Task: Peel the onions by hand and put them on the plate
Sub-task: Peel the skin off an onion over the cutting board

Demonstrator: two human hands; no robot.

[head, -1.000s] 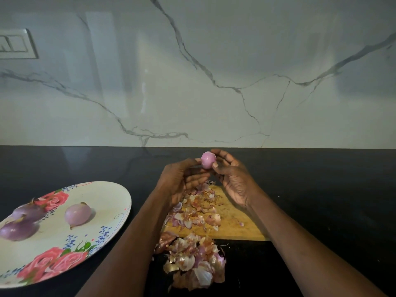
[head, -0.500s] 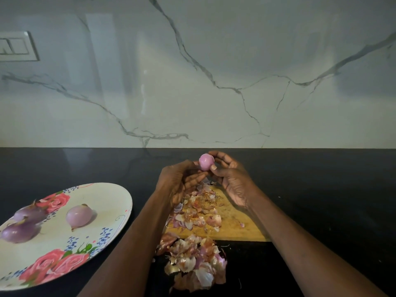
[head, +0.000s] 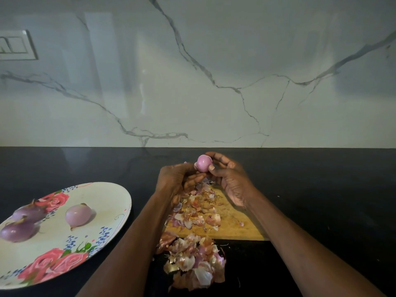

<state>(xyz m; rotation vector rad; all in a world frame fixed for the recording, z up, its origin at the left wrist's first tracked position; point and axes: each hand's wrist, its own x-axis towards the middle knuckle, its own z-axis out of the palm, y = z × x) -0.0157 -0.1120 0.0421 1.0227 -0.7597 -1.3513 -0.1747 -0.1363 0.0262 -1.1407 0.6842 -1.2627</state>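
Holding one small pink peeled onion [head: 204,163] up above the far end of the wooden cutting board [head: 240,224], both hands meet at it. Right hand [head: 232,181] pinches it: thumb on the near lower side, curled fingers behind and over the top, so the onion sits at the fingertips, not in the palm. Left hand [head: 174,181] comes in from the left, fingers curled, their tips at the onion's lower left edge where a bit of loose skin sticks out; whether they pinch that skin or only touch, cannot tell.

Count: four onions in all, one in hand and three peeled onions on the floral plate [head: 111,200] at left. Of those, one pale onion [head: 78,215] lies near the plate's middle, and two darker purple ones [head: 18,231] [head: 27,213] lie close together at its left edge.

Two heaps of onion skins: one on the board [head: 199,211] under the hands, one on the black countertop [head: 321,189] just in front of the board [head: 194,262].

Marble backsplash [head: 214,61] behind, with one switch plate [head: 17,45] at upper left.
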